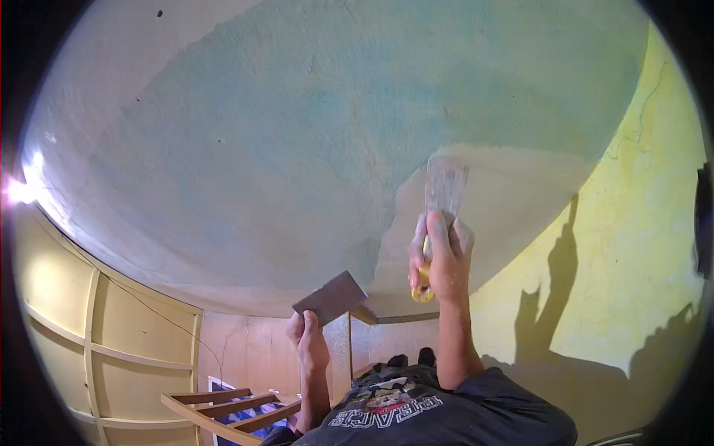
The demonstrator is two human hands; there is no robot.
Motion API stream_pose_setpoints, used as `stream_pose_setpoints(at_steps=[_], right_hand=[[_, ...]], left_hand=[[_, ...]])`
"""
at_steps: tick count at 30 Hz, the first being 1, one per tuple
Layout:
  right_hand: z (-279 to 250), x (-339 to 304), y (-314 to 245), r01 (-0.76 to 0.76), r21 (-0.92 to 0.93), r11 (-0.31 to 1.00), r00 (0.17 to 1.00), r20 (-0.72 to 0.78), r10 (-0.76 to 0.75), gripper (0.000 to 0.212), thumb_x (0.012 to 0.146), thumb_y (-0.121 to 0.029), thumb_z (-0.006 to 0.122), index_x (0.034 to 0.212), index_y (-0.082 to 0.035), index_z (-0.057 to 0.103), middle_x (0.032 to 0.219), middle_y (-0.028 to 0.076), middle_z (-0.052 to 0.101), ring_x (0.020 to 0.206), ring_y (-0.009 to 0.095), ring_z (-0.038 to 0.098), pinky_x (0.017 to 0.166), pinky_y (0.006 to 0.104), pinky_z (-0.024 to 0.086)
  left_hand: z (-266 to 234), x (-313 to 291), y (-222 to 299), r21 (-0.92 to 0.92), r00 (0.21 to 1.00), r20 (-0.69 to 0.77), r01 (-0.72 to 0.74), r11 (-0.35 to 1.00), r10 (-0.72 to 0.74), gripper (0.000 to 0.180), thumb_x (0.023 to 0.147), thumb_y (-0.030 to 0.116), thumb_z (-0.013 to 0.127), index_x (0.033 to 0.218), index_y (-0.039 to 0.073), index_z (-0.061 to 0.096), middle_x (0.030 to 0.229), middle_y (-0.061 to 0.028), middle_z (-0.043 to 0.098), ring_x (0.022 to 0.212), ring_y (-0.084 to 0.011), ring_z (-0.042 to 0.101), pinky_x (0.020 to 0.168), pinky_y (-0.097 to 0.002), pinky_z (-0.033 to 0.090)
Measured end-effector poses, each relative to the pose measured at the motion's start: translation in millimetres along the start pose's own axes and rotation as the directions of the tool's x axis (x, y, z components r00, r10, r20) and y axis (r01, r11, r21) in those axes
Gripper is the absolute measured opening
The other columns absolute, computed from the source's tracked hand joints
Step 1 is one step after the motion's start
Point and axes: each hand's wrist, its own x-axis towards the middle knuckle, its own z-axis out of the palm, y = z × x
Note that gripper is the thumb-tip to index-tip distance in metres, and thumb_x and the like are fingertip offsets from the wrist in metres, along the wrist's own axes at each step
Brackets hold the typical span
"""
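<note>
My right hand [444, 256] is wrapped round the yellow handle of a putty knife [446, 184]. Its wide blade, smeared with whitish filler, lies against or very close to the ceiling [297, 134]. There, a pale coated patch [491, 189] meets the bluish-green area. Lower and to the left, my left hand [308, 338] pinches a flat, dark rectangular scraper plate [332, 299] by its lower edge, with the thumb across it. The plate is held tilted, apart from the putty knife. Pale residue marks the fingers of my right hand.
A yellow wall [595, 275] carrying my shadow rises on the right. Wooden framed panels [137, 320] stand at the left, with a thin cable across them. Below my left hand is a wooden slatted rack or ladder [223, 409]. A bright lamp [21, 191] shines at the left edge.
</note>
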Motion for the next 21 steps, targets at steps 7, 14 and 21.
stream_pose_setpoints(at_steps=[7, 14, 21], right_hand=[[-17, -3, 13, -0.029, 0.066, 0.997, 0.997, 0.074, 0.024, 0.031, 0.106, -0.025, 0.047, 0.085, -0.003, 0.051, 0.053, 0.004, 0.047, 0.035, 0.012, 0.044, 0.033, 0.0271, 0.037], [-17, 0, 11, 0.008, -0.036, 0.999, 0.995, 0.097, -0.005, 0.033, 0.106, -0.027, 0.047, 0.086, -0.002, 0.052, 0.051, 0.004, 0.046, 0.034, 0.012, 0.044, 0.034, 0.0265, 0.035], [-26, 7, 1, 0.045, -0.187, 0.981, 0.987, 0.163, -0.014, 0.035, 0.106, -0.027, 0.047, 0.082, -0.001, 0.052, 0.049, 0.004, 0.047, 0.033, 0.011, 0.042, 0.035, 0.0264, 0.032]], left_hand=[[0, 8, -3, 0.048, 1.000, 0.003, 0.020, 0.999, -0.020, 0.028, 0.105, 0.021, 0.054, 0.118, -0.002, 0.063, 0.116, -0.0109, 0.067, 0.107, -0.0199, 0.063, 0.094, -0.0364, 0.050], [6, 4, 2, -0.022, 0.999, 0.050, -0.011, 1.000, 0.012, 0.034, 0.103, 0.027, 0.058, 0.119, -0.002, 0.063, 0.116, -0.0099, 0.067, 0.107, -0.0200, 0.063, 0.095, -0.0366, 0.048], [12, 4, 3, 0.063, 0.999, -0.027, 0.023, 0.998, -0.021, 0.031, 0.105, 0.024, 0.056, 0.110, -0.004, 0.066, 0.096, -0.0005, 0.064, 0.086, -0.0071, 0.052, 0.078, -0.0252, 0.042]])
